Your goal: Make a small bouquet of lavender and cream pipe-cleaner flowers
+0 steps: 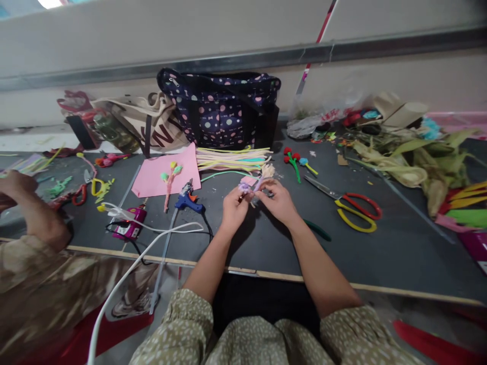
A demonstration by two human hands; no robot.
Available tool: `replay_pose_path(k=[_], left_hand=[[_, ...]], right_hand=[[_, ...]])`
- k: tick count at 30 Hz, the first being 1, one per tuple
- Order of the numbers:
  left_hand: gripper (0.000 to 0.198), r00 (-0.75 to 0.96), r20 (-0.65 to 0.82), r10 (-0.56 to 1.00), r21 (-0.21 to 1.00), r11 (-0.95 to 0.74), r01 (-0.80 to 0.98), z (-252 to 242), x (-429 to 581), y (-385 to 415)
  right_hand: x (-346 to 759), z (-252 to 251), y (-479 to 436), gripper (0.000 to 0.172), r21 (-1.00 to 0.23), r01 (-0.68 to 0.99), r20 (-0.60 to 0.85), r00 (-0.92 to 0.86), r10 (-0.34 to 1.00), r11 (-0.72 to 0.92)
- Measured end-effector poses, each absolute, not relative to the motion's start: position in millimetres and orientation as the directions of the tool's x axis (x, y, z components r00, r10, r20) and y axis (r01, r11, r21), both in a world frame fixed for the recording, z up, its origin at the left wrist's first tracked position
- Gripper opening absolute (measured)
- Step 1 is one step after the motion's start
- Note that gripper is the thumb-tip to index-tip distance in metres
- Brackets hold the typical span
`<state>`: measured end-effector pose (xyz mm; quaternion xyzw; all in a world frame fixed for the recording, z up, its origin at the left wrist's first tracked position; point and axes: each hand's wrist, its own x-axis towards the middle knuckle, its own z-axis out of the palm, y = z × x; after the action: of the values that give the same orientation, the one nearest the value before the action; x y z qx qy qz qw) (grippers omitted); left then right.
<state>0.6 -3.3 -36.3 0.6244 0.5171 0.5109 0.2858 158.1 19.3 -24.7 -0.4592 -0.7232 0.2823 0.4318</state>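
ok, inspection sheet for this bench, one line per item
surface: dark grey table, small scraps.
job's things: pastel flower piece, held above table.
clutter: glue gun, scissors, pipe cleaners, pink paper, dry husks.
hands: left hand, right hand both pinch it.
cables: white cable crosses the near edge.
surroundings: dotted bag by wall; another person's hand far left.

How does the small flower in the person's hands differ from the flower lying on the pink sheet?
The held flower is lifted between the left hand and right hand; the lying flower rests flat on the pink sheet, untouched. The held flower shows lilac and cream tufts; the lying flower has green and yellow heads on a pink stem. The lying flower looks longer. Both seem fuzzy craft pieces.
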Motion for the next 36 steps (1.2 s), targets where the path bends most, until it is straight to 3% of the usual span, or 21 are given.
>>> replay_pose_path(k=[3,9,15,21,30,36], left_hand=[[0.024,-0.032,0.115,0.993,0.991,-0.112,0.066,-33.8,-0.5,-1.6],[0.03,0.126,-0.101,0.987,0.965,0.128,-0.229,-27.3,-3.3,-2.0],[0.031,0.236,-0.207,0.949,0.901,0.279,-0.331,-28.1,-6.8,-1.6],[0.033,0.426,-0.249,0.87,0.805,0.43,-0.408,-26.5,-10.8,-1.6],[0.033,0.575,-0.284,0.767,0.702,0.575,-0.42,-32.1,-15.6,2.4],[0.034,0.545,-0.314,0.778,0.67,0.588,-0.454,-36.9,-13.0,3.7]], right_hand=[[161.0,-20.7,18.3,0.017,-0.824,0.421,0.266,-0.302,0.915,0.379],[166.4,-20.5,18.6,0.014,-0.828,0.388,0.291,-0.321,0.901,0.405],[166.1,-14.8,18.4,0.015,-0.962,0.135,0.174,-0.364,0.915,0.236],[162.7,-15.4,17.3,0.017,-0.995,-0.057,0.098,-0.394,0.914,0.082],[157.4,-17.4,12.5,0.018,-0.99,-0.131,0.092,-0.4,0.912,0.043],[152.7,-18.6,11.7,0.019,-0.993,-0.107,0.088,-0.355,0.931,0.053]])
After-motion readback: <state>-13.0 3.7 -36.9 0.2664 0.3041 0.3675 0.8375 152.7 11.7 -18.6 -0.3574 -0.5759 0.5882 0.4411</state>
